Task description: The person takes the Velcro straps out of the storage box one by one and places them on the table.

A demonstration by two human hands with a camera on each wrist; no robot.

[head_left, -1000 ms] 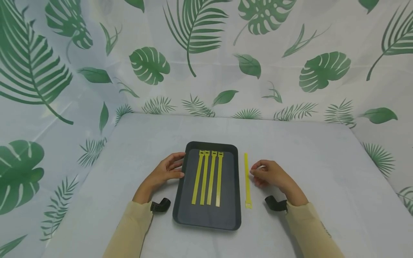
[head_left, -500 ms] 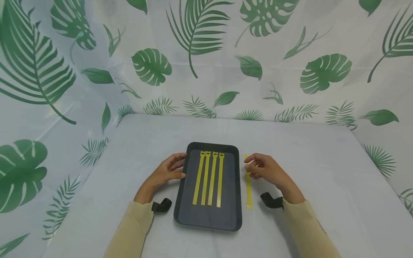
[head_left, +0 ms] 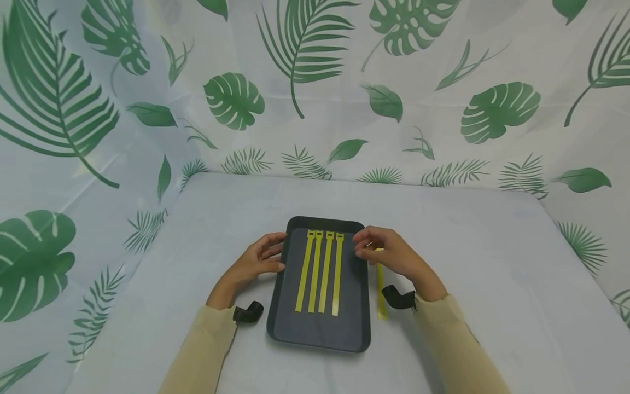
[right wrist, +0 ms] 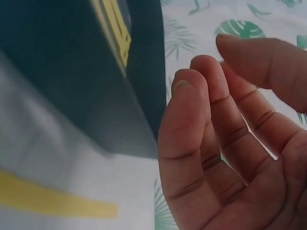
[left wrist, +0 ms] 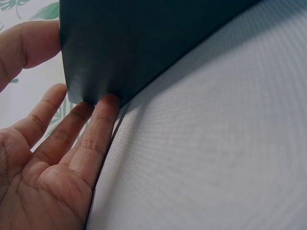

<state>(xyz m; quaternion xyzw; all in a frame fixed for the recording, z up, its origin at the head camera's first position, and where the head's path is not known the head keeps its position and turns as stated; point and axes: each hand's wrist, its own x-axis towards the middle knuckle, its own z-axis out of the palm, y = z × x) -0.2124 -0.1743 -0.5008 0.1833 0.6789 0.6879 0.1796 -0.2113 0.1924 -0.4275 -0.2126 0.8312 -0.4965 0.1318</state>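
A dark grey tray (head_left: 320,335) lies in the middle of the table. Several yellow straps with slotted heads (head_left: 337,279) lie lengthwise in it, heads at the far end. My left hand (head_left: 251,261) rests at the tray's left side; in the left wrist view its fingertips (left wrist: 106,105) touch the tray's outer wall. Over the far part of the tray's right rim is my right hand (head_left: 391,256), fingers loosely bent, holding nothing. Another yellow strap (head_left: 380,279) lies on the table just right of the tray, partly hidden under the right hand and wrist camera.
The table has a white cover (head_left: 472,262). White cloth with green leaf prints (head_left: 428,109) hangs behind and at the sides. A black camera mount (head_left: 249,312) sits on the left wrist, and another camera mount (head_left: 397,298) on the right.
My right hand has moved left and away from me, from beside the loose strap to over the tray's right rim. The left hand stays at the tray; the straps lie as before.
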